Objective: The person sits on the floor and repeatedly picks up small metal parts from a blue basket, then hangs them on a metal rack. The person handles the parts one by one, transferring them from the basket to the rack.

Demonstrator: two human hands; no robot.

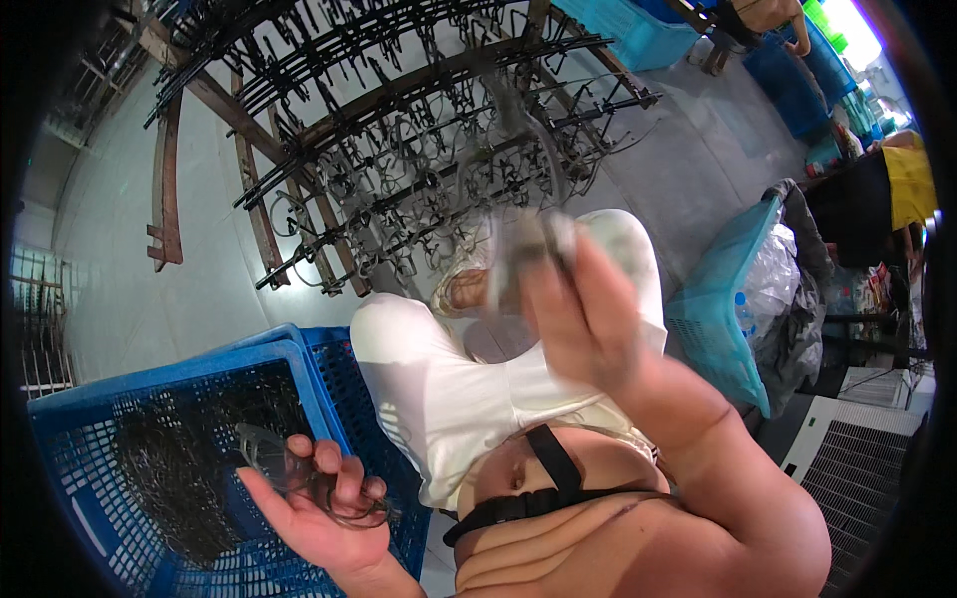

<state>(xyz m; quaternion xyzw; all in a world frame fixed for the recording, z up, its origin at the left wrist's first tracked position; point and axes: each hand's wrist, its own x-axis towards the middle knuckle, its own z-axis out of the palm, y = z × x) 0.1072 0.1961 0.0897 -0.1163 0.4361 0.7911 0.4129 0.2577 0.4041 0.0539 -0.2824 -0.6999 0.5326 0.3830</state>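
Observation:
My left hand point(329, 501) is palm up over a blue plastic basket point(303, 374), its fingers curled around thin, see-through loop-shaped pieces point(262, 448), possibly eyeglass frames. A tangled dark heap of thin pieces point(172, 486) lies in that basket. Motion blurs my right hand point(576, 306), raised over my lap; its fingers are closed on a blurred translucent piece point(508, 261) whose kind I cannot tell. Beyond it, a rack of dark rods point(419, 82) on wooden beams carries rows of hooks, and many thin grey looped pieces point(404, 164) hang on the nearer rows.
A second blue basket point(336, 374) sits against the first, beside my left knee. To my right stand a light-blue basket point(718, 314) with plastic bags and a grilled appliance point(852, 456). Other people point(777, 15) are at the upper right near blue bins point(792, 82).

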